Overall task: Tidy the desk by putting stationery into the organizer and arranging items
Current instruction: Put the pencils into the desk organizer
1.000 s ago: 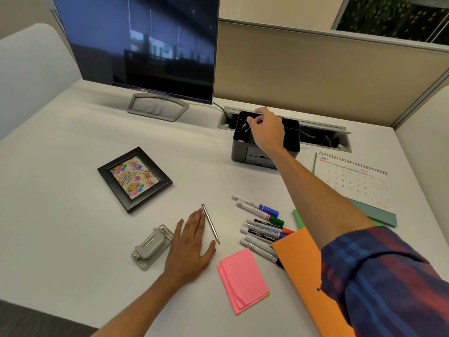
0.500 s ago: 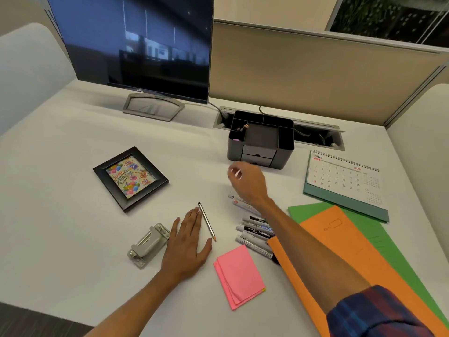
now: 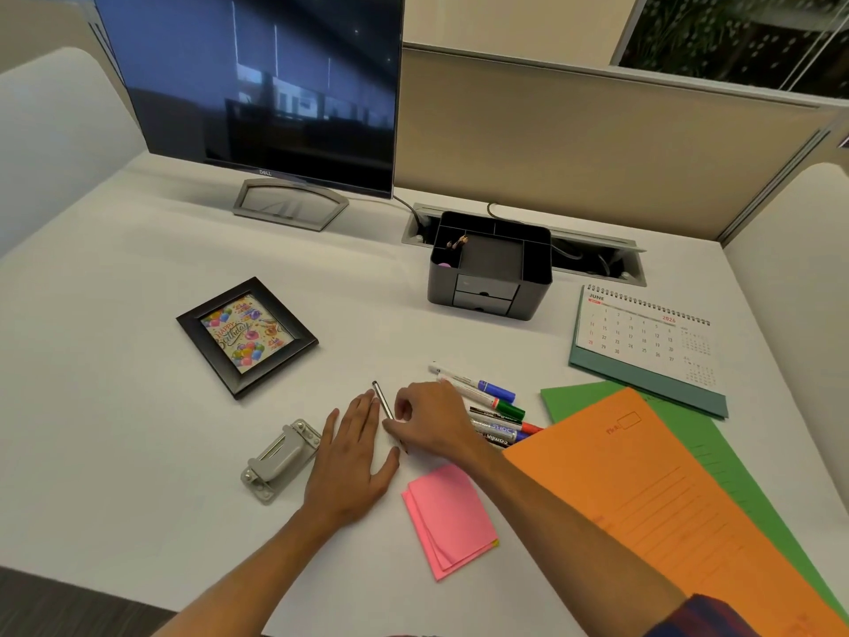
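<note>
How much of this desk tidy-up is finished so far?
Barely begun. The organizer holds only a couple of small items in its left slots. The right hand is closing on the pencil beside the flat left hand. The markers, sticky notes and folders remain out.

An office cubicle workstation: a white desk (image 3: 138, 452) enclosed by beige fabric partition panels (image 3: 574, 144), with a Dell monitor (image 3: 257, 80) on its stand at the back and a cable tray (image 3: 592, 257) recessed into the surface. A black desk organizer (image 3: 489, 273), a spiral desk calendar (image 3: 643, 342), marker pens (image 3: 491, 402), sticky notes (image 3: 452, 517) and orange and green file folders (image 3: 643, 489) lie across it.
</note>
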`<move>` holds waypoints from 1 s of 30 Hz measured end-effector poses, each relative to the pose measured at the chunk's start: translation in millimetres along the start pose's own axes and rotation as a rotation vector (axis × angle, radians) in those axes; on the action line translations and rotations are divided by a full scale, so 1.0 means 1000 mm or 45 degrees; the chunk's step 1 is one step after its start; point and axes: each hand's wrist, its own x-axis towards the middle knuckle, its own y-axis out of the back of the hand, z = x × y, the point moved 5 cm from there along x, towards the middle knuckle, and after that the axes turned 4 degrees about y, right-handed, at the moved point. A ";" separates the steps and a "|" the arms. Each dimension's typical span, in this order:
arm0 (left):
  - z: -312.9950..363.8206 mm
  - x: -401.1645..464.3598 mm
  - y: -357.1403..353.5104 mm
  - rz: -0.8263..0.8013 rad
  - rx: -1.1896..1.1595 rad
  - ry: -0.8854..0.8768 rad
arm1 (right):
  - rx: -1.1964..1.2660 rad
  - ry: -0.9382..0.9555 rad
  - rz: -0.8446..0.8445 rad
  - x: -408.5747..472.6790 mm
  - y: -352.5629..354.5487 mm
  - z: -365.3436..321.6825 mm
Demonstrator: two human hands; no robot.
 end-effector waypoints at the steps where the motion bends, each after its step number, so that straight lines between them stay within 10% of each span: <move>1: 0.000 0.000 0.000 -0.001 -0.003 0.000 | -0.001 -0.023 -0.004 -0.001 -0.001 -0.001; 20: 0.000 -0.001 -0.004 -0.062 0.075 -0.012 | 0.753 -0.096 0.485 0.035 0.100 0.027; 30: 0.000 -0.001 -0.002 -0.067 0.072 -0.009 | 0.385 -0.108 0.845 0.088 0.188 0.053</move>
